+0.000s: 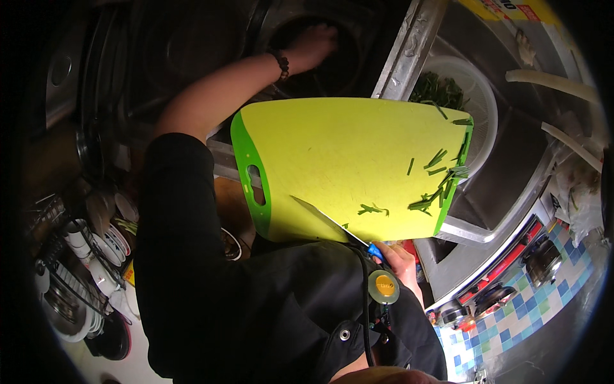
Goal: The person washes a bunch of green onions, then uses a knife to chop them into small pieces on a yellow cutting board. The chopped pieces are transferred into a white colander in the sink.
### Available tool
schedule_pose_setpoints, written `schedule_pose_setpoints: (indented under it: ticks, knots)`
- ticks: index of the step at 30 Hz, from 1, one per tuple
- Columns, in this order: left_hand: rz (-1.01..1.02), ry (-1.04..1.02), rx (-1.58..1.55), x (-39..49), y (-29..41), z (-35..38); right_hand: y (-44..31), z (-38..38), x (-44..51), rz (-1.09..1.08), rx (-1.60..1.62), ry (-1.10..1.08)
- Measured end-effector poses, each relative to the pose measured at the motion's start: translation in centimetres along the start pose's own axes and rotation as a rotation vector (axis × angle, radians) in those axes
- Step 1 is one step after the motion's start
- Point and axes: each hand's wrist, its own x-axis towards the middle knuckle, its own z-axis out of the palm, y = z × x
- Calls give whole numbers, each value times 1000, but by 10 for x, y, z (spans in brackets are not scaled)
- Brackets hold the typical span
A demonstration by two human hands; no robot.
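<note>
My right hand (400, 261) grips the blue handle of a kitchen knife (331, 221). Its blade lies slantwise over the near edge of a yellow-green cutting board (331, 153). My left hand (312, 47), with a beaded bracelet at the wrist, reaches beyond the board over a dark round area; its fingers are blurred and dim. Cut green stalks (446, 185), probably chives, cling along the board's right end. A small green scrap (373, 209) lies nearer the knife. Under that end stands a white plastic basin (487, 115) holding more cut greens (436, 91).
The basin sits in a stainless steel sink (508, 158). Pale peeled stalks (551, 84) lie past it on the right. Pot lids (542, 261) hang by a blue tiled wall (518, 317). Dishes and a rack (72, 293) crowd the left, behind my left arm.
</note>
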Motion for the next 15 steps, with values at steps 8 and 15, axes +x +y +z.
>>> schedule_pose_setpoints:
  ticks: [8,15]
  knots:
    - [-147,-116,-443,15,16,-3,6,-6,1,-105,-75,17]
    - [-231,67,-467,-16,-2,-55,30,-23,-19,-28,-198,333]
